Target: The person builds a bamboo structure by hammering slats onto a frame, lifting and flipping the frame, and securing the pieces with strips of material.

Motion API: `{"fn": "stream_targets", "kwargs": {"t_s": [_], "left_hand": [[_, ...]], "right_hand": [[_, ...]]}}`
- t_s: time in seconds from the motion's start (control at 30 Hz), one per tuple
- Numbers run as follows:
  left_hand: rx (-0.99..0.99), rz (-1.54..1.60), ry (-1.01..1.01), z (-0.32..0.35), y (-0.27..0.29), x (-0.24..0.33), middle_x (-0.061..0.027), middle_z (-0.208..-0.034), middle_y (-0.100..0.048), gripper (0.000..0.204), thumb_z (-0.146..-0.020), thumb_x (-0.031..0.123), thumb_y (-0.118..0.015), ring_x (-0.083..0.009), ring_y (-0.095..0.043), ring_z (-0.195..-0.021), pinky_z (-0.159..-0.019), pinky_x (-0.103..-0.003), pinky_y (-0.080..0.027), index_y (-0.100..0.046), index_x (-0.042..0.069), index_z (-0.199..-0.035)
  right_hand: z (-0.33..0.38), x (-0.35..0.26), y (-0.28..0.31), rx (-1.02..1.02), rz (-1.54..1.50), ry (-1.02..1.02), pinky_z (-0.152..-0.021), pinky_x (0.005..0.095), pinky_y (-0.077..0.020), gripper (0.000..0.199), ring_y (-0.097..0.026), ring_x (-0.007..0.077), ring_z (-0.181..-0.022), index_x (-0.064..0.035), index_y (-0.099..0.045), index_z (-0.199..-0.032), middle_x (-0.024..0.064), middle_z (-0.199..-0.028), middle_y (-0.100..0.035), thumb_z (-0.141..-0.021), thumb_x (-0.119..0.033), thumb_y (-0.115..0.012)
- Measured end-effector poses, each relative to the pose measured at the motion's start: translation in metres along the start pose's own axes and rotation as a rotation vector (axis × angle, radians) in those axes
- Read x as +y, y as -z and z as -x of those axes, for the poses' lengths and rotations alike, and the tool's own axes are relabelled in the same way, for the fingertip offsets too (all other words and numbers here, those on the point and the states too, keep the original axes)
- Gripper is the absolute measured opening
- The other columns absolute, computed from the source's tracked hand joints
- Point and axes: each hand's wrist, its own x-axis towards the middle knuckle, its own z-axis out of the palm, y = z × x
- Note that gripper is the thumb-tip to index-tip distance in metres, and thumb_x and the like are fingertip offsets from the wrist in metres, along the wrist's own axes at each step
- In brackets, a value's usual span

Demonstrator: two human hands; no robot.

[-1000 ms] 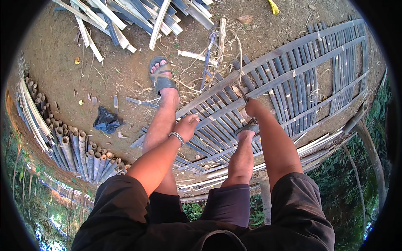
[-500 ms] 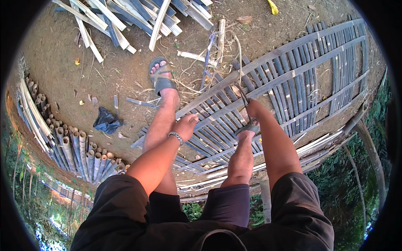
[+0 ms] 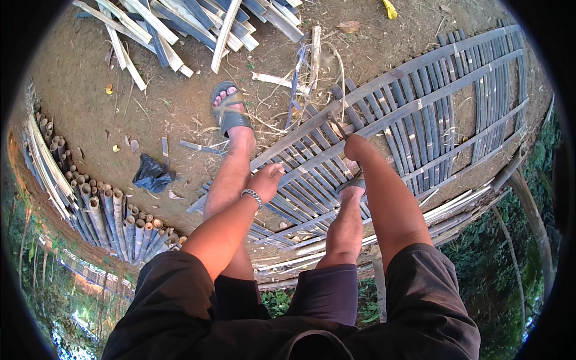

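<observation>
A long panel of dark bamboo slats [image 3: 414, 111] crossed by rails lies on the ground beneath me, running from lower centre to upper right. My left hand [image 3: 267, 182], with a chain bracelet at the wrist, is closed at the panel's near-left part, thumb against a rail; its other fingers are mostly hidden. Over the middle rails, my right hand [image 3: 355, 149] is closed on a thin dark strip [image 3: 337, 127] whose end sticks out toward the upper rail. Its fingertips are hidden behind the hand. A pale looped strand [image 3: 342, 72] lies just beyond the upper rail.
Split bamboo strips [image 3: 198, 27] are heaped at the far left. Cut bamboo tubes [image 3: 114, 216] stand along the left, near a black plastic bag [image 3: 152, 174]. My sandalled left foot [image 3: 231, 111] is beside the panel; the right sandal [image 3: 352, 183] is on it. Poles [image 3: 462, 207] edge the greenery.
My right hand has moved slightly left and away from me over the rails, and the dark strip has shifted with it. The left hand stays at the same rail.
</observation>
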Motion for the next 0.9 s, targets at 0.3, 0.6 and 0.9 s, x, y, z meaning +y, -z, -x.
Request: {"fn": "stream_targets", "kwargs": {"t_s": [0.3, 0.6, 0.9], "left_hand": [[-0.005, 0.065, -0.023, -0.009, -0.004, -0.008, -0.0166, -0.129, -0.068, 0.047, -0.104, 0.04, -0.052, -0.0272, -0.063, -0.122, -0.104, -0.036, -0.046, -0.061, 0.004, -0.133], [0.009, 0.1, -0.01, -0.016, -0.004, -0.009, -0.015, -0.126, -0.069, 0.045, -0.104, 0.038, -0.052, -0.025, -0.065, -0.119, -0.103, -0.035, -0.047, -0.061, 0.005, -0.134], [-0.004, -0.051, 0.053, -0.022, -0.008, 0.002, -0.014, -0.122, -0.07, 0.043, -0.103, 0.039, -0.054, -0.025, -0.065, -0.116, -0.101, -0.035, -0.047, -0.063, 0.008, -0.131]], "right_hand": [[0.013, -0.031, 0.06, -0.137, -0.368, -0.189, -0.078, 0.0511, -0.0579, 0.025, -0.073, 0.0338, -0.083, 0.0005, -0.075, -0.095, 0.0196, -0.09, -0.074, -0.088, -0.007, -0.053], [-0.01, -0.011, -0.025, 0.093, 0.1, -0.042, -0.086, 0.0438, -0.0583, 0.025, -0.071, 0.0367, -0.103, -0.0024, -0.078, -0.099, 0.0224, -0.107, -0.073, -0.093, -0.015, -0.057], [-0.012, 0.004, -0.113, 0.448, -0.657, -0.135, -0.092, 0.0538, -0.0513, 0.037, -0.065, 0.0458, -0.108, -0.002, -0.06, -0.125, 0.0292, -0.113, -0.068, -0.098, -0.027, -0.059]]}}
